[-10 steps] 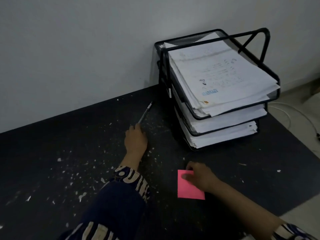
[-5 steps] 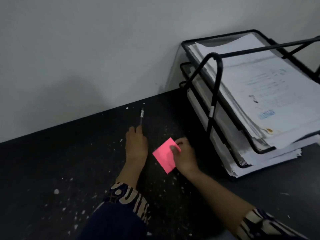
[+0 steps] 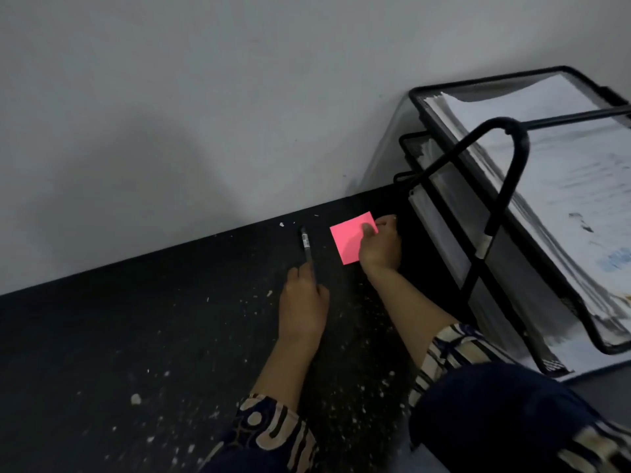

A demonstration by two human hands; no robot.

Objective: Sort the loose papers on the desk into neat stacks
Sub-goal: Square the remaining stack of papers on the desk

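A pink sticky-note pad (image 3: 350,237) lies on the dark desk (image 3: 102,353) close to the wall. My right hand (image 3: 380,245) pinches its right edge, thumb on top. My left hand (image 3: 302,307) holds a dark pen (image 3: 306,245) whose tip points toward the wall, just left of the pad. A black wire three-tier tray (image 3: 505,158) at the right holds stacks of white printed papers (image 3: 563,172) on each level.
The grey wall (image 3: 205,114) runs along the back edge of the desk. Small white flecks are scattered over the desk surface around my forearms. The tray's black handle arches just right of my right hand.
My right hand has carried the pink pad away from the desk's near side to a spot near the wall beside the tray. The left hand keeps the pen, now pointing straighter at the wall.
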